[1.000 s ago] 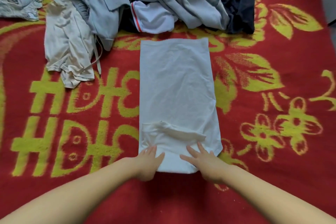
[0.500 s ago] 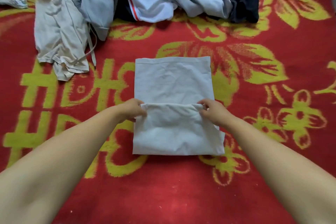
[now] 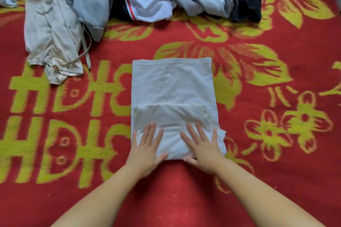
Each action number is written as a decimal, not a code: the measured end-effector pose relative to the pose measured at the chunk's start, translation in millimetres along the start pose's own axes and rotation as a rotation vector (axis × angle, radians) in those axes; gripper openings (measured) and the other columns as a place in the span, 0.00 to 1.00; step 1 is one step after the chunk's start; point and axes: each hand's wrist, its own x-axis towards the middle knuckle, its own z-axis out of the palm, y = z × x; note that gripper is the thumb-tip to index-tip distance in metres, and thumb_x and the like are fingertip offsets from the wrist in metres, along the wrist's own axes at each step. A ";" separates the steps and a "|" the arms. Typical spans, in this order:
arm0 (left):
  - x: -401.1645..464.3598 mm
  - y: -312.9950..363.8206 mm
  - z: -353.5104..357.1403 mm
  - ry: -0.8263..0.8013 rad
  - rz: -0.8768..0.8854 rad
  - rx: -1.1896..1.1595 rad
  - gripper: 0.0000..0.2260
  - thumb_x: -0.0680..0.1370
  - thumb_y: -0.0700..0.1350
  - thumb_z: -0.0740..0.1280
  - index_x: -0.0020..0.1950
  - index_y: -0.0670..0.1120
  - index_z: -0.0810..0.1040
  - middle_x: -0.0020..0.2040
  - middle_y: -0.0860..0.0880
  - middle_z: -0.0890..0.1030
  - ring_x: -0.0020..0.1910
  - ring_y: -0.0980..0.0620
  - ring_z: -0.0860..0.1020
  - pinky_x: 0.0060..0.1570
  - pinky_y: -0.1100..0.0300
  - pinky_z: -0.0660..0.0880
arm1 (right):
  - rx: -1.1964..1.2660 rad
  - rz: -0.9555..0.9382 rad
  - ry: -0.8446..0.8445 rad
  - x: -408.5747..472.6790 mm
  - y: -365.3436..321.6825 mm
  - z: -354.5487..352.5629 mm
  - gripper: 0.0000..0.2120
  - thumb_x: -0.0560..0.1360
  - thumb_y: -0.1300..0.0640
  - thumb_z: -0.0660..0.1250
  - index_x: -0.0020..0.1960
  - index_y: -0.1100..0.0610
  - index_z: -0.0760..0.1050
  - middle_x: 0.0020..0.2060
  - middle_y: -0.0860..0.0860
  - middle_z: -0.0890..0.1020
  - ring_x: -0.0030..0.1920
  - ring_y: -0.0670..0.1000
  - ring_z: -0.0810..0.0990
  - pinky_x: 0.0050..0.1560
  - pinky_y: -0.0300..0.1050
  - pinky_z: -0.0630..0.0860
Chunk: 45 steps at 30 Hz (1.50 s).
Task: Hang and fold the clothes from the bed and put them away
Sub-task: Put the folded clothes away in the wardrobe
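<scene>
Two flat hands, left hand (image 3: 146,148) and right hand (image 3: 202,150), press spread fingers on the folded white cotton garment (image 3: 173,101) lying mid-blanket on the red-and-yellow patterned blanket (image 3: 276,153). Smooth outward from centre, keeping edges aligned, before folding again.

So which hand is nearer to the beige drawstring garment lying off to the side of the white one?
Left. The left hand presses flat on the white garment's near left corner, on the side facing the beige drawstring garment; the right hand presses the near right part, farther away.
</scene>
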 end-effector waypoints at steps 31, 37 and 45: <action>100.1 -73.4 -117.2 0.095 -0.639 -0.908 0.07 0.77 0.45 0.67 0.47 0.42 0.73 0.45 0.44 0.74 0.45 0.47 0.73 0.39 0.55 0.70 | 0.593 0.413 0.308 82.2 52.4 -132.7 0.23 0.77 0.55 0.66 0.70 0.58 0.68 0.64 0.58 0.76 0.64 0.58 0.73 0.54 0.46 0.69; 67.5 -39.6 -62.3 0.447 -0.731 -0.846 0.15 0.80 0.57 0.60 0.50 0.44 0.68 0.42 0.49 0.73 0.44 0.45 0.72 0.41 0.54 0.64 | 0.741 0.630 0.535 62.5 46.3 -83.6 0.25 0.79 0.45 0.61 0.69 0.58 0.62 0.57 0.61 0.78 0.56 0.64 0.76 0.46 0.52 0.69; 69.2 -53.8 -56.5 0.426 -0.755 -0.588 0.16 0.83 0.53 0.51 0.51 0.42 0.70 0.47 0.36 0.79 0.47 0.35 0.76 0.39 0.51 0.64 | 0.824 0.648 0.585 71.0 45.1 -77.3 0.17 0.81 0.48 0.56 0.62 0.60 0.65 0.49 0.62 0.78 0.51 0.63 0.77 0.41 0.50 0.66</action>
